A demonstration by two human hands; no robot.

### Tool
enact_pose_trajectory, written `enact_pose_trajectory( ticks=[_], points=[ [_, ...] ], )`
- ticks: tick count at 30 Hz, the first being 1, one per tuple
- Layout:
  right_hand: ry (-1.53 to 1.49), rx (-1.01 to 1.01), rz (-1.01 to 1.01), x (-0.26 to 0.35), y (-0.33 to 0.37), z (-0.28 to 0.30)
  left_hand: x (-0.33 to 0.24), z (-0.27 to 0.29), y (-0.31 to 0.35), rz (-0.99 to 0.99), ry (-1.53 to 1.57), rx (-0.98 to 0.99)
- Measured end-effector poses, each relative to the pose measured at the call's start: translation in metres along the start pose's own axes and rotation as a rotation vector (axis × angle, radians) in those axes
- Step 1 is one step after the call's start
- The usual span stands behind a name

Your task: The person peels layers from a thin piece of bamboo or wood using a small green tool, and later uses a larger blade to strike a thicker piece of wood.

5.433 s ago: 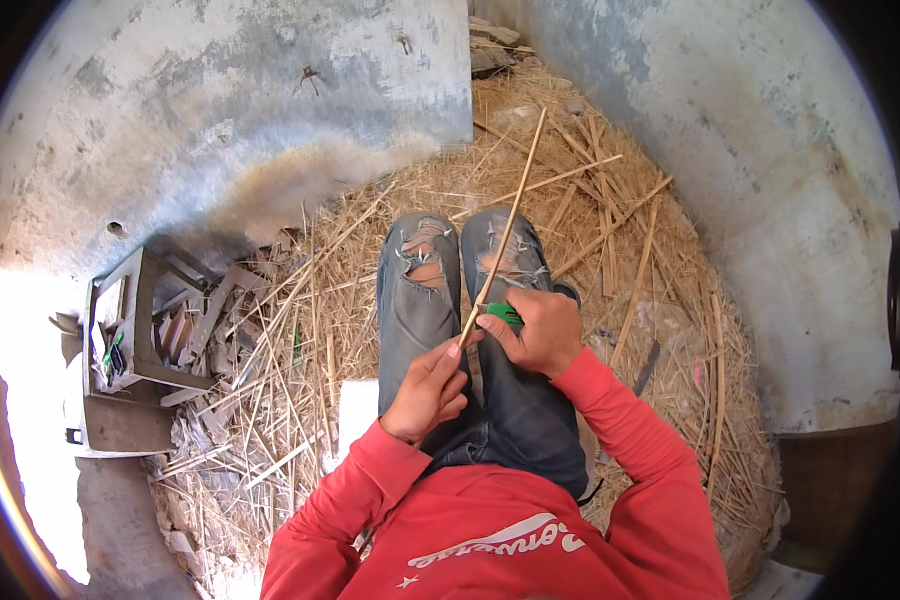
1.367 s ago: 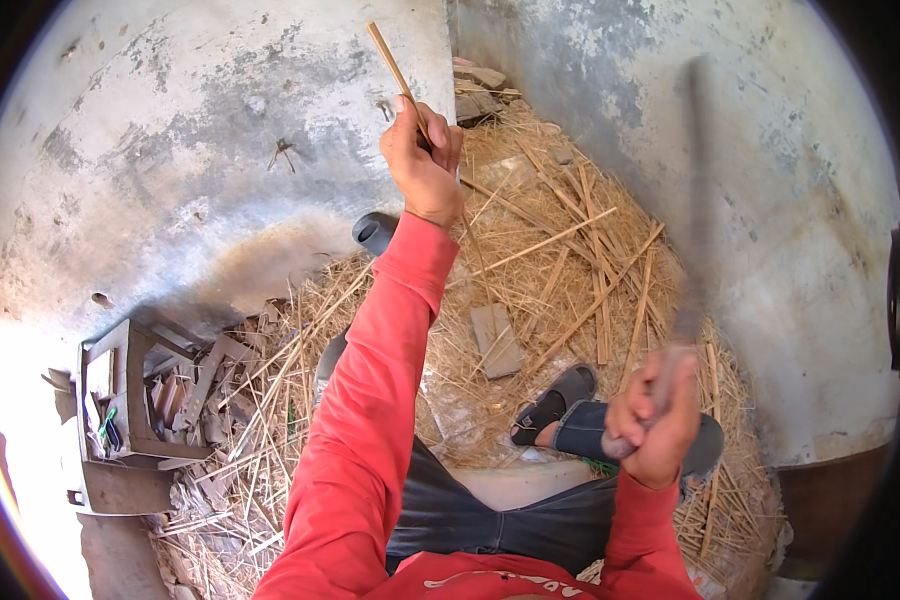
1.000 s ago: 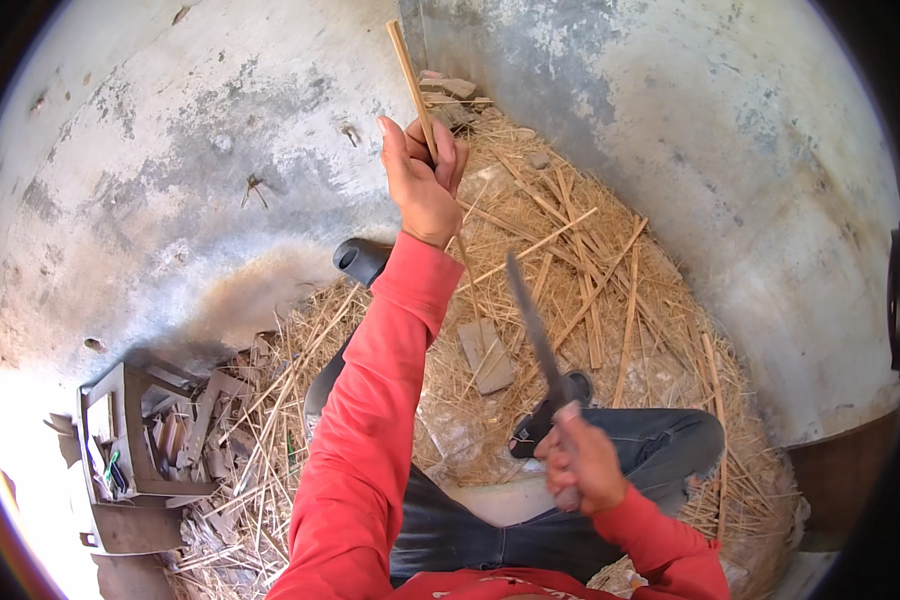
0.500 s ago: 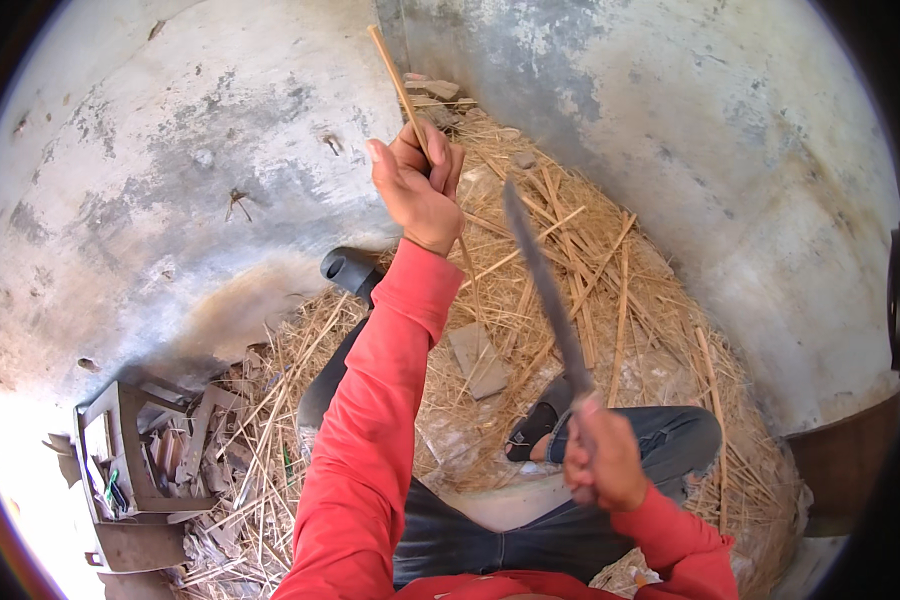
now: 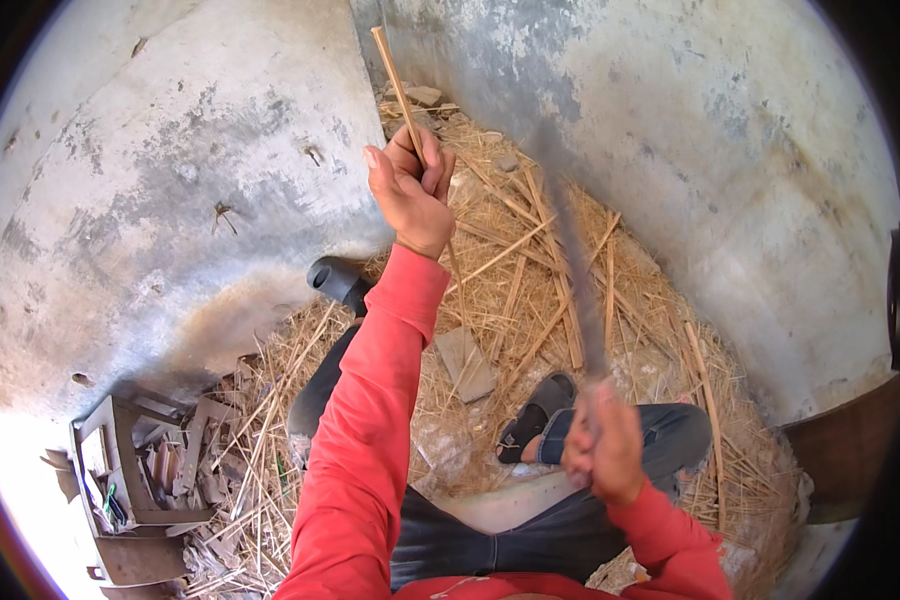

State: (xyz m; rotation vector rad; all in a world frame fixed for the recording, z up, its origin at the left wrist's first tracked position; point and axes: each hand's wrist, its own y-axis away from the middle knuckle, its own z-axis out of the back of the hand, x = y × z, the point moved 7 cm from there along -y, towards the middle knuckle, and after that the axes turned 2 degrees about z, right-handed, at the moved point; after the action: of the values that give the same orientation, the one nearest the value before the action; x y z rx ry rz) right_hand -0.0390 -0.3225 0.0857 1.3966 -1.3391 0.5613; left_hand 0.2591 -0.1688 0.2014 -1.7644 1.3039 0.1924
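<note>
One slanting stick [image 5: 395, 82], grasped by the left hand [image 5: 413, 197], stands left of the near-parallel blade [image 5: 577, 262] the right hand [image 5: 610, 445] clenches.

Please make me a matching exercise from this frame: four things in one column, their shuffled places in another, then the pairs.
1. wooden stick
2. long blade
3. flat grey block
4. box-like frame

A. on the straw-strewn floor
B. in the right hand
C. at the picture's lower left
D. in the left hand

Pairs: 1-D, 2-B, 3-A, 4-C
</note>
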Motion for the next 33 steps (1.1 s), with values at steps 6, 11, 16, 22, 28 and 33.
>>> enact_pose_trajectory(
  ticks=[6, 11, 16, 22, 28, 33],
  points=[
    [-0.266, 0.094, 0.654, 0.051, 0.021, -0.033, 0.009, -0.009, -0.003, 0.013, -0.001, 0.037],
    [0.002, 0.006, -0.364, -0.095, 0.007, -0.003, 0.006, -0.009, 0.001, -0.031, -0.121, 0.032],
    [-0.167, -0.073, 0.058, -0.016, -0.002, 0.000, 0.000, -0.002, -0.001, 0.002, -0.057, -0.007],
    [-0.294, 0.093, 0.793, 0.057, 0.019, -0.032, 0.001, 0.003, -0.006, -0.022, -0.041, 0.050],
    [0.053, 0.033, -0.342, -0.084, 0.005, -0.002, -0.003, 0.008, -0.006, -0.047, -0.035, 0.006],
    [-0.153, -0.005, 0.128, 0.009, -0.008, -0.011, -0.005, 0.009, -0.006, 0.096, 0.013, 0.184]
  ],
)
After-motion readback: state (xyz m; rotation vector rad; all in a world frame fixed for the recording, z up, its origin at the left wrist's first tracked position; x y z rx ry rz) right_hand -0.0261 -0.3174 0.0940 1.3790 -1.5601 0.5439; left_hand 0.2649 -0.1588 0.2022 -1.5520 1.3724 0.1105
